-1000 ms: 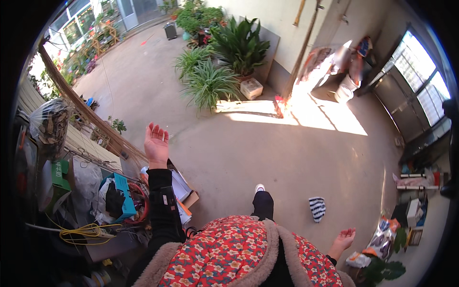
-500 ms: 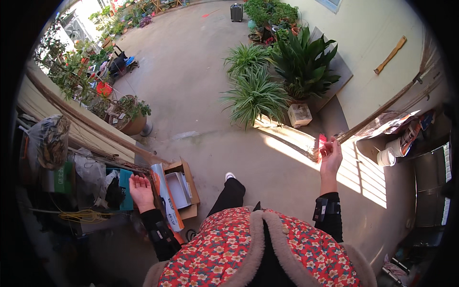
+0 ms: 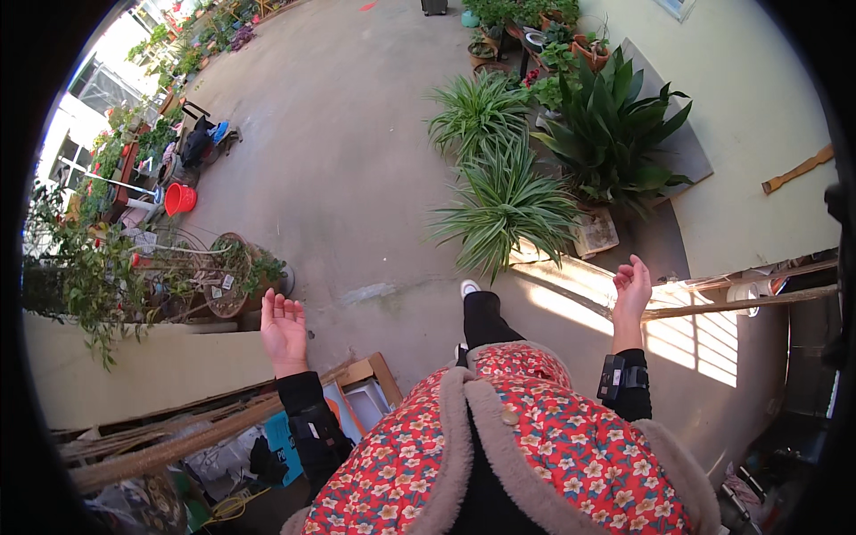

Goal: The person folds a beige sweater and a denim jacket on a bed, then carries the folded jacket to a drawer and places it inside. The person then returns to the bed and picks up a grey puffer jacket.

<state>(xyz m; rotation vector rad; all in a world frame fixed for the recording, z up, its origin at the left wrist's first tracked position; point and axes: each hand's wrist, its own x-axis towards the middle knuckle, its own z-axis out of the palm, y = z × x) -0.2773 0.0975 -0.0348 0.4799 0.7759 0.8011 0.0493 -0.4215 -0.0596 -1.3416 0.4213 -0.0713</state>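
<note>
My left hand point(image 3: 283, 328) hangs open and empty at my side, palm up, above an open cardboard box point(image 3: 367, 392) and near a round pot with a bare shrub point(image 3: 234, 276). My right hand point(image 3: 631, 287) is raised at my right, fingers loosely curled, holding nothing. It is close to a long wooden pole point(image 3: 740, 303) and a spiky green potted plant point(image 3: 504, 209). My leg in dark trousers with a white shoe point(image 3: 469, 287) steps forward on the concrete floor point(image 3: 357, 160). I wear a red flowered vest.
Broad-leaved potted plants point(image 3: 615, 134) stand by the pale wall point(image 3: 767, 107) on the right. A low wall point(image 3: 134, 374) with stacked sticks, clutter and a blue box lies at lower left. A red bucket point(image 3: 178, 198) and more plants sit far left.
The view has swung further left across the yard. My left hand rose from beside the box to palm up. My right hand dropped lower and its arm swung outward.
</note>
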